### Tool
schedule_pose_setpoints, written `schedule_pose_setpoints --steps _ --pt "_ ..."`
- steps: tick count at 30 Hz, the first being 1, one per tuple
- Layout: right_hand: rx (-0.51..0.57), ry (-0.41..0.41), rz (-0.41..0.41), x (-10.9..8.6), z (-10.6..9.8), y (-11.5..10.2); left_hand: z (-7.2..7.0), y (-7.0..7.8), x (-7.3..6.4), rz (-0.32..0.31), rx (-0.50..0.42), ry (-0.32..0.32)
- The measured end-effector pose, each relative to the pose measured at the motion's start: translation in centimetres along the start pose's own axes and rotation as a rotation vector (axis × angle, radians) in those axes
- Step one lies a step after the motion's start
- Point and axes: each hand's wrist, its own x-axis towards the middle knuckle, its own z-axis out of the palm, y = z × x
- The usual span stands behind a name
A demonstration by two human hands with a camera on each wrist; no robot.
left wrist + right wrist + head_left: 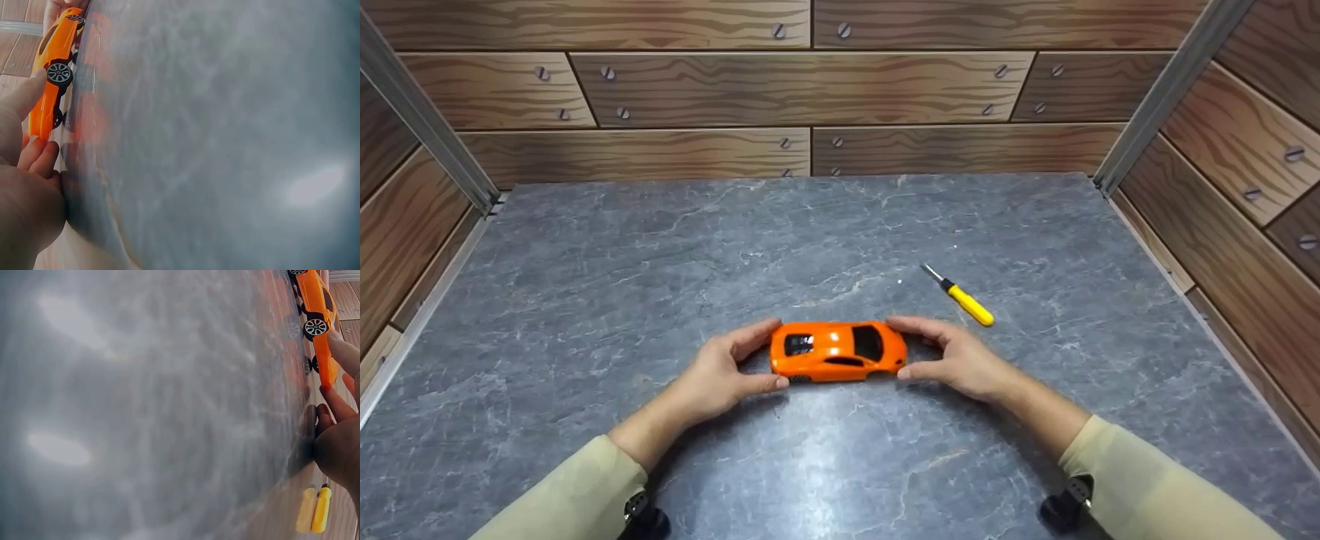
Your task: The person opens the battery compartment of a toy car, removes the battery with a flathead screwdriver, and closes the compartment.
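Note:
An orange toy sports car (840, 351) with black windows sits lengthwise between both hands, its wheels right at the tabletop. My left hand (727, 369) holds its rear end, thumb on the near side and fingers on the far side. At the front end, my right hand (960, 358) grips it the same way, with the thumb by the front wheel. Spoked wheels show along the car's side in the left wrist view, where the toy car (52, 67) slants away from the thumb. In the right wrist view, fingertips meet the end of the toy car (320, 320).
A screwdriver with a yellow handle (971, 305) lies beyond the right hand, its tip pointing to the far left. The grey marbled tabletop (660, 247) is bounded by wood-patterned walls (802, 88) at the back and both sides, with metal posts in the corners.

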Motion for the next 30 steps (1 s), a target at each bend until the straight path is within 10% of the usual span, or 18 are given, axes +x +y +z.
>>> schedule_pose_setpoints --steps 30 --pt "-0.054 0.045 0.027 -0.23 0.67 0.2 0.11 0.02 -0.13 -0.035 0.018 0.023"
